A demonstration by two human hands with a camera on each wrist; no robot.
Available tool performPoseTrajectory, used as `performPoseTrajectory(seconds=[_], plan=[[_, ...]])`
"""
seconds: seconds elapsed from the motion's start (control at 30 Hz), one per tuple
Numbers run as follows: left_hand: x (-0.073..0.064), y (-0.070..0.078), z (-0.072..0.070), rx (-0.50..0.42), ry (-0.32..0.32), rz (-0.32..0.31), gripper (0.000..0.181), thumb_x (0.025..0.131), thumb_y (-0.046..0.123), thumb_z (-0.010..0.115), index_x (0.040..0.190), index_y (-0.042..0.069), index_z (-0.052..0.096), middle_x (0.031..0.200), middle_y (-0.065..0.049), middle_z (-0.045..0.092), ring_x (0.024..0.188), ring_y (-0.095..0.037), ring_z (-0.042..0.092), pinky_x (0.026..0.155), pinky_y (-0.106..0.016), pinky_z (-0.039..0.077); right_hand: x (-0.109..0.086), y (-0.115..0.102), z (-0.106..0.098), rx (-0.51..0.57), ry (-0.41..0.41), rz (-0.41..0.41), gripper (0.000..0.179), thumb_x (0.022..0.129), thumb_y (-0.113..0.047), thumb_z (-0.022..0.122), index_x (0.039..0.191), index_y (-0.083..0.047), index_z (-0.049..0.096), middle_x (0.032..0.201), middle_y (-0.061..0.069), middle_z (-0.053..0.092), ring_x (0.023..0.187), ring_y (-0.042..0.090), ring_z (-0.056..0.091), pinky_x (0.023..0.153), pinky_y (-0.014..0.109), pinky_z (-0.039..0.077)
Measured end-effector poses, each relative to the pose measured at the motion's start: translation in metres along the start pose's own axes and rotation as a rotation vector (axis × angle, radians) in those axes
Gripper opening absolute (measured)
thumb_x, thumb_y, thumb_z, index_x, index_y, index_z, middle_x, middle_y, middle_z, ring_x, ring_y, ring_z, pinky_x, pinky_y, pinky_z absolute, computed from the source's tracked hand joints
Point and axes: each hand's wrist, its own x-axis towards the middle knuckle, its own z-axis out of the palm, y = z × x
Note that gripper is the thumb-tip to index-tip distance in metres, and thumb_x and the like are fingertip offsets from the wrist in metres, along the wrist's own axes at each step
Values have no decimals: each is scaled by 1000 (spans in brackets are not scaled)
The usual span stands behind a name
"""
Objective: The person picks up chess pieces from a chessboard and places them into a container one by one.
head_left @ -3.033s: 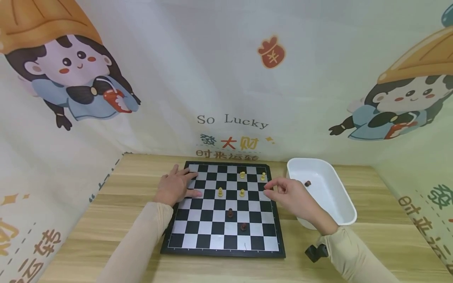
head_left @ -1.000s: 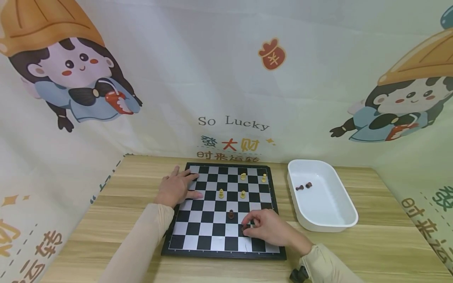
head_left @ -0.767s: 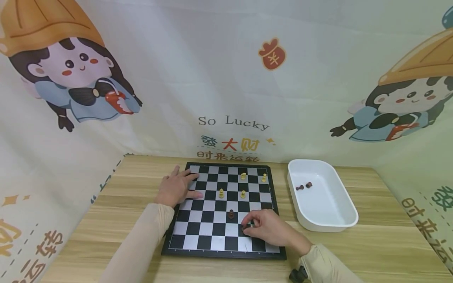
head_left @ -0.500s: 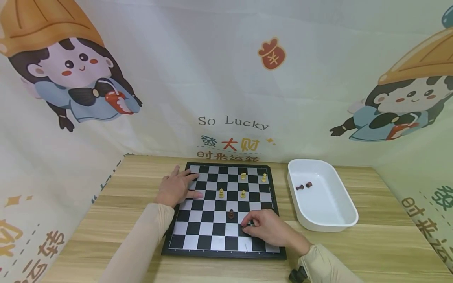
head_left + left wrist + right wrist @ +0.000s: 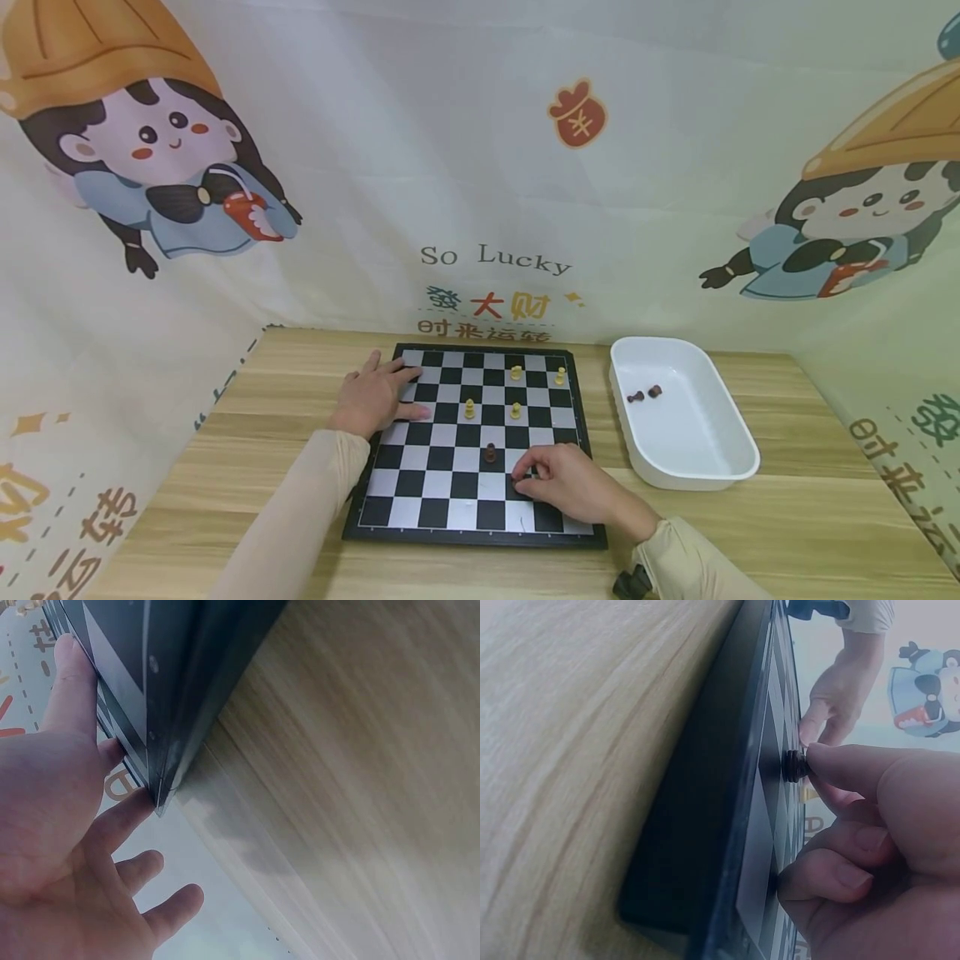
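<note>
A black-and-white chessboard (image 5: 435, 483) lies on the table. My left hand (image 5: 369, 402) rests on its left edge, fingers spread and straight; in the left wrist view, thumb and fingers touch the board's rim. Over the front right squares, my right hand (image 5: 566, 483) pinches a dark brown chess piece (image 5: 792, 766) between thumb and forefinger. Its base shows in the right wrist view, standing at the board's surface, while the fingers cover its top. Another dark brown chess piece (image 5: 490, 452) stands one row further back. Several yellow chess pieces (image 5: 469, 408) stand towards the far side.
To the right of the board stands a white plastic tray (image 5: 697, 479), with two dark brown chess pieces (image 5: 636, 397) lying in it. Wood-grain table (image 5: 285, 375) surrounds the board. A printed cloth (image 5: 360, 208) hangs behind and at both sides.
Since three seconds ago, my right hand has moved from the board's right edge to the front right squares and pinched a brown chess piece. A second brown piece now lies in the tray.
</note>
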Motion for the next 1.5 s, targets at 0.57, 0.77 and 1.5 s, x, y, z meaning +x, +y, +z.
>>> performPoseTrajectory(seconds=[0.57,0.77,1.5], plan=[[0,0,0,1,1,5,82,86,67,63,153,22,49,164,-13,40,156,-47,22,115,-69,37,0,-10,-13,9,43,-2,10,95,-21,71,102,-14,75,55,-10,42,49,0,37,47,17,32],[0,0,0,0,3,7,82,86,68,63,153,22,48,164,-13,40,156,-47,22,116,-69,37,-2,-15,-26,18,59,-23,10,95,-22,72,101,-14,74,57,-9,41,51,0,37,48,17,32],[1,-1,1,7,2,9,83,86,68,62,153,22,48,164,-13,39,155,-47,22,115,-69,37,-5,-30,-73,-43,147,12,15,95,-25,72,103,-14,73,58,-8,38,52,5,34,52,22,36]])
